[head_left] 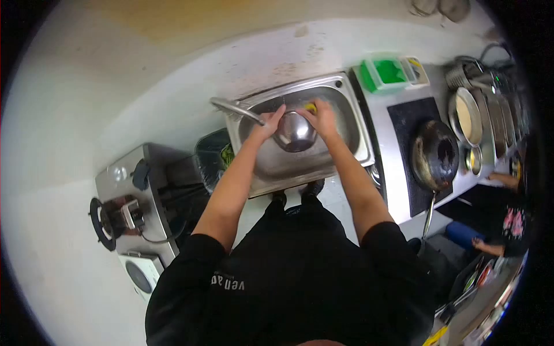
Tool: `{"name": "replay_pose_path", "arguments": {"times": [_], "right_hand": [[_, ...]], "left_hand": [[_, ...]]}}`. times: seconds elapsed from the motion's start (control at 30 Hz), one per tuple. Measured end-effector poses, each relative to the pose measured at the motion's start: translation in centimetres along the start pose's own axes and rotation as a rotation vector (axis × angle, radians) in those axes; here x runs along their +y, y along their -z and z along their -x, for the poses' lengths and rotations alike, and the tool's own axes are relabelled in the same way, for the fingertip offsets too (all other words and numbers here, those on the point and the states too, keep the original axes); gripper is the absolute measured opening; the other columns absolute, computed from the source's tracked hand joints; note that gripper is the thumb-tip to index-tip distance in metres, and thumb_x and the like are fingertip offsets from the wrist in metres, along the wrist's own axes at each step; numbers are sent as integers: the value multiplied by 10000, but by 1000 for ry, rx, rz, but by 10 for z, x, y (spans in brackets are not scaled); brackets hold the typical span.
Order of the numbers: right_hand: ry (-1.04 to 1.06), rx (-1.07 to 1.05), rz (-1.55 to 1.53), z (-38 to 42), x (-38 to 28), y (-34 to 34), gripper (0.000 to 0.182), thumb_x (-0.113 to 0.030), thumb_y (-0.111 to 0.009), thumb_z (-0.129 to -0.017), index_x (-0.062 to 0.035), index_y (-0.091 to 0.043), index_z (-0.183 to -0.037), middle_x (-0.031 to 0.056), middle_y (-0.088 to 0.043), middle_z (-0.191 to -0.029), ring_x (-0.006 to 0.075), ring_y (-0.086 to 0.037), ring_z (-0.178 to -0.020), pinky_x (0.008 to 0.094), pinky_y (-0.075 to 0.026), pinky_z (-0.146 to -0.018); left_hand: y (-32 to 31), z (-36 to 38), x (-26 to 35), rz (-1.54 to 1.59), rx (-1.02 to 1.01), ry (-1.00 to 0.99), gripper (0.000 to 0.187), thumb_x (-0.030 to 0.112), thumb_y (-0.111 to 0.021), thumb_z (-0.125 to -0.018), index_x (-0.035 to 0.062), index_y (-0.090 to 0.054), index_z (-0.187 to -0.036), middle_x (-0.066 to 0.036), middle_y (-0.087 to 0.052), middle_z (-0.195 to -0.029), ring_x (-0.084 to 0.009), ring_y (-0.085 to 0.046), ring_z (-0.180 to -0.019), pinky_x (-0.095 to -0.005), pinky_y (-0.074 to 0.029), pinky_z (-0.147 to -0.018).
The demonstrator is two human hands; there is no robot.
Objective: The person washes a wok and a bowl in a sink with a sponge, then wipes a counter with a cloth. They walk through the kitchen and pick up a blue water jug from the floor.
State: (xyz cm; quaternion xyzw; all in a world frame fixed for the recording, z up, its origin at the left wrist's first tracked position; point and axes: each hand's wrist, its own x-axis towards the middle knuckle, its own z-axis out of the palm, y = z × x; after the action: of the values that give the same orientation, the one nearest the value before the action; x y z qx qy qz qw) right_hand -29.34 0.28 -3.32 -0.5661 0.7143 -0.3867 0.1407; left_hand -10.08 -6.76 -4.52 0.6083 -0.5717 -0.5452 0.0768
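Observation:
A shiny metal bowl (295, 134) is held tilted over the basin of the steel sink (283, 185), its rounded outside towards me. My left hand (271, 124) grips the bowl's left edge, with the thumb pointing up along it. At the bowl's upper right, my right hand (321, 120) is closed around a yellow sponge (310, 108) pressed near the rim. The bent tap (238, 109) reaches over the sink close to my left wrist. Part of the bowl's rim is hidden behind my fingers.
Right of the sink, a counter holds a green container (385, 74), a dark upturned pan (436, 154) on a black mat (407, 122) and metal bowls. A black bin (202, 155) stands left of the sink. Another person (508, 216) is at the far right.

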Motion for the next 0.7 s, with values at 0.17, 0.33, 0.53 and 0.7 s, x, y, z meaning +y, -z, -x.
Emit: {"name": "replay_pose_path", "arguments": {"times": [0.17, 0.33, 0.53, 0.7], "right_hand": [[-41, 184, -158, 32, -6, -49, 349, -212, -631, -800, -44, -568, -1099, 175, -591, -1045, 373, -519, -969, 442, -414, -858], [259, -23, -9, 75, -65, -32, 317, -121, -521, -829, -32, -578, -1128, 175, -546, -1179, 338, -481, -1116, 413, -366, -993], [-696, -391, -838, 18, 38, -32, 306, -176, -371, -899, -12, -614, -989, 130, -613, -983, 229, -599, -918, 331, -454, -879], [-1121, 99, -1475, 97, 53, -107, 308, -233, -364, -939, -5, -559, -1007, 106, -610, -959, 215, -599, -883, 318, -471, -813]], "left_hand": [[-24, 23, 19, -16, 212, -25, 592, 525, -439, -887, -23, -660, -922, -193, -654, -896, -271, -622, -853, -390, -453, -747], [-30, 33, 19, 264, 310, 100, 572, 507, -499, -884, -48, -636, -907, -134, -617, -892, -178, -568, -786, -329, -448, -675], [-28, 72, 16, 499, 351, -65, 504, 460, -556, -868, -34, -643, -913, -123, -639, -910, -244, -616, -852, -364, -485, -685], [-42, 57, 2, 1173, 312, 37, 430, 344, -488, -931, -40, -528, -1120, -116, -592, -1048, -251, -609, -927, -394, -519, -763]]}}
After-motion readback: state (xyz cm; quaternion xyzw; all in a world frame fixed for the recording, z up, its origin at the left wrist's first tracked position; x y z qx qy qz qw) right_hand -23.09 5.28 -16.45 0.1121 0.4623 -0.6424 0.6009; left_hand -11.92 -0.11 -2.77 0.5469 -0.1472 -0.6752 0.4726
